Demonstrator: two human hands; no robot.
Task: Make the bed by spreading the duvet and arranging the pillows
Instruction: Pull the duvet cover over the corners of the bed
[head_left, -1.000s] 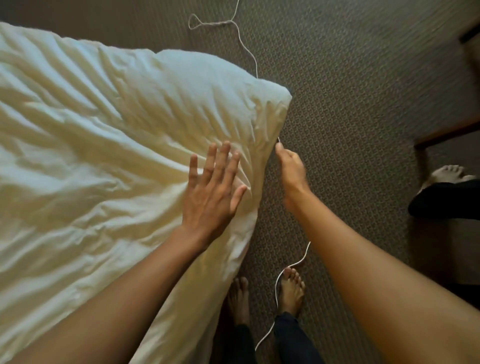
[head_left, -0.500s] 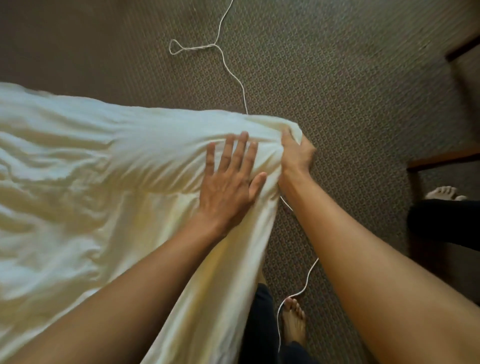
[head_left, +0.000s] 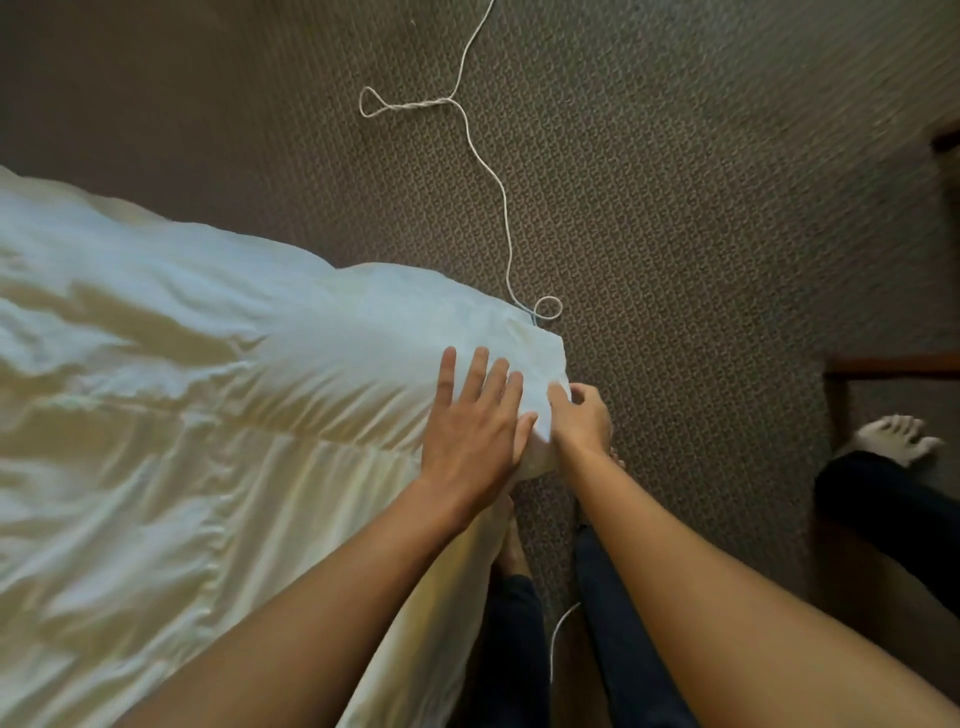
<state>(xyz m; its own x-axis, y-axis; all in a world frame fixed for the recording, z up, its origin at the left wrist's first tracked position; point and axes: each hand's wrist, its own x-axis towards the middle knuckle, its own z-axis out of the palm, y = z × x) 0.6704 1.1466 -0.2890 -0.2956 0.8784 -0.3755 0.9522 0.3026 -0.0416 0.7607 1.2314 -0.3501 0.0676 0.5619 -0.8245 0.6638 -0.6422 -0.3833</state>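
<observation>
Floor: brown carpet (head_left: 675, 260) with a small bumpy pattern fills the far and right part of what I see.
Duvet: my big soft cream-white duvet (head_left: 182, 415) lies on the bed to my left. It runs long from far left toward my hands and ends in a puffy corner (head_left: 519, 353) right in front of me. Its near edge hangs down the side of the bed next to my legs.
Which way it lies: almost all of the duvet is left of my hands. Only the corner reaches them. I think the next pull has to go along that long line, toward me and to the right, to make it flat.
Left hand: my left hand (head_left: 475, 421) is open and flat, fingers spread, pressing on top of the corner.
Right hand: my right hand (head_left: 579, 415) is at the very tip of the corner, fingers curled, pinching the cloth at its edge. It is the one nearer the tip.
Hands together: they are just beside each other, with a bit of duvet between them.
String: a thin white cord (head_left: 488, 171) lies on the carpet past the corner, with a small loop touching the tip.
Pillows: I cannot see any.
</observation>
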